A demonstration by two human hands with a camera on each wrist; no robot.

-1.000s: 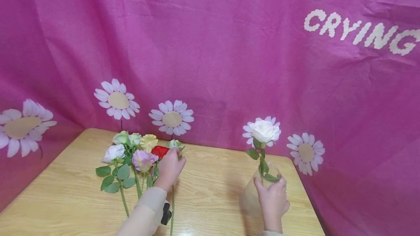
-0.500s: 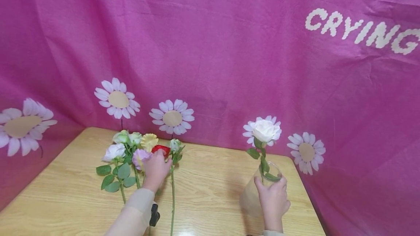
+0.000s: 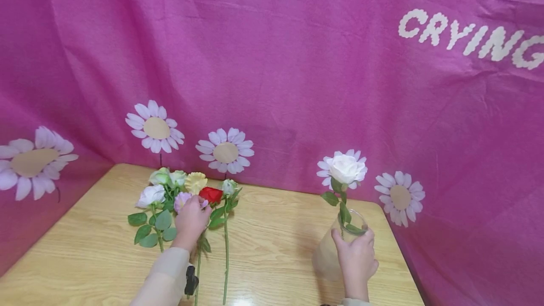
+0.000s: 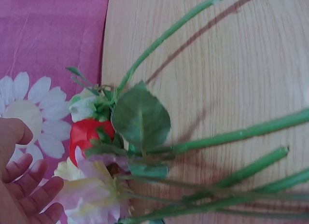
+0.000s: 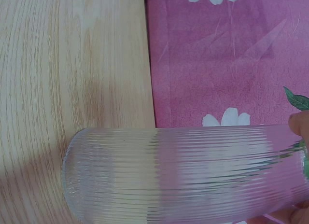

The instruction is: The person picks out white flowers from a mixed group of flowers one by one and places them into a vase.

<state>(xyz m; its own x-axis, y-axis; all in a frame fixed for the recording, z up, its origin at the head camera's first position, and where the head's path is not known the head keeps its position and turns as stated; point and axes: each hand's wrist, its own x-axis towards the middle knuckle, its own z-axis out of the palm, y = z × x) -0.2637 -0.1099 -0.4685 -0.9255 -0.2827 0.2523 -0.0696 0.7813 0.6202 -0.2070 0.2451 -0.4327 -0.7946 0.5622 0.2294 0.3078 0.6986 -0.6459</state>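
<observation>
My right hand (image 3: 357, 259) grips the upper part of a clear ribbed glass vase (image 3: 326, 259), with the thumb and fingers around it below the rim. A single white rose (image 3: 346, 169) stands in the vase, its leaves above and inside the mouth. My left hand (image 3: 191, 225) is over the pink-purple flower (image 3: 182, 200) among the flowers lying at the left. The left wrist view shows its fingers (image 4: 38, 185) loosely spread beside that flower's petals, holding nothing. Just right of the hand lies a red rose (image 3: 211, 195).
Around the left hand lie a yellow flower (image 3: 196, 182), a white flower (image 3: 151, 196), pale green blooms (image 3: 160, 176) and a greenish-white bud (image 3: 229, 186) on a long stem. They rest on a wooden table (image 3: 272, 235). A magenta cloth (image 3: 289, 74) with printed daisies hangs behind.
My left hand has moved left, from the greenish-white bud past the red rose to the pink-purple flower. The bud and red rose are uncovered. My right hand stays on the vase.
</observation>
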